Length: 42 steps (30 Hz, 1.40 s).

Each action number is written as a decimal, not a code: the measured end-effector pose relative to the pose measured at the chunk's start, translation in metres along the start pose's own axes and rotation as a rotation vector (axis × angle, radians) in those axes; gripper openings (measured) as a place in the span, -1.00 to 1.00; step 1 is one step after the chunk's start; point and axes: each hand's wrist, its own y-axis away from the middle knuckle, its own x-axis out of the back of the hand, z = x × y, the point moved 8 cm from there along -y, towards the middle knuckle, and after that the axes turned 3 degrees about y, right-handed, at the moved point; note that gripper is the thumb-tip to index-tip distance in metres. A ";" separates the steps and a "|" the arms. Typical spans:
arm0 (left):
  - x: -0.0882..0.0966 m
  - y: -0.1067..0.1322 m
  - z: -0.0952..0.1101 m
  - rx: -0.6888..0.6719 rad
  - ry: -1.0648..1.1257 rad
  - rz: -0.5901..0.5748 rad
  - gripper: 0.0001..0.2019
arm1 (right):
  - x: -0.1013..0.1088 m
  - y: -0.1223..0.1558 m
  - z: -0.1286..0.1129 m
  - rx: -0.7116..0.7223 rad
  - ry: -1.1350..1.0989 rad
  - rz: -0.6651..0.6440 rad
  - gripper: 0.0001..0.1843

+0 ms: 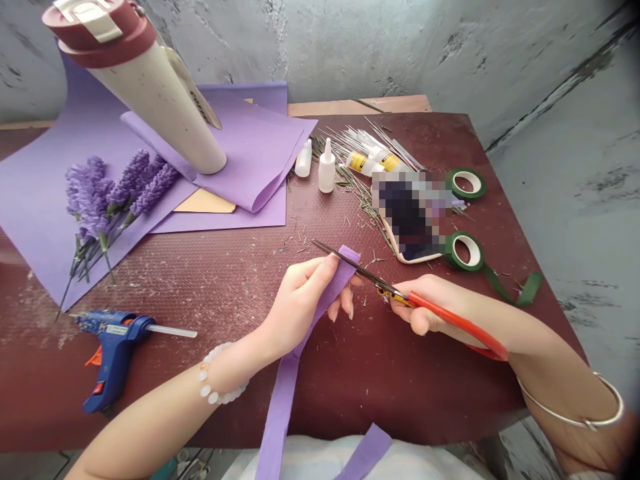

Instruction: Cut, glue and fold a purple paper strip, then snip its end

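My left hand [313, 290] pinches a long purple paper strip [283, 393] near its upper end, and the strip hangs down over the table's front edge. My right hand [423, 303] is closed on red-handled scissors [450, 320]. Their dark blades lie across the strip close to its top, just beyond my left thumb; I cannot tell how far apart the blades are. Another piece of purple strip [367, 453] rests at my lap.
A blue glue gun [115, 353] lies at the left, below purple flowers [115, 187] on purple paper [30, 200]. A tall tumbler [160, 107] stands behind. Small bottles [327, 170], wires [360, 140], a phone [415, 220] and green tape rolls [465, 252] occupy the back right.
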 end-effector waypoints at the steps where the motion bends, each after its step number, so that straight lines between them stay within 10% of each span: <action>1: 0.000 0.000 0.000 -0.003 0.004 -0.004 -0.53 | 0.000 -0.001 0.000 0.013 0.003 -0.006 -0.55; 12: -0.006 0.004 0.006 -0.078 0.009 -0.104 -0.70 | 0.003 0.001 -0.002 0.050 0.025 -0.033 -0.28; 29: 0.013 0.005 0.014 -0.224 -0.342 0.115 -0.78 | 0.015 0.017 -0.041 -0.162 0.701 0.373 -0.41; 42: 0.003 0.004 0.013 -0.160 -0.242 0.038 -0.75 | 0.013 0.012 -0.043 -0.134 0.664 0.346 -0.48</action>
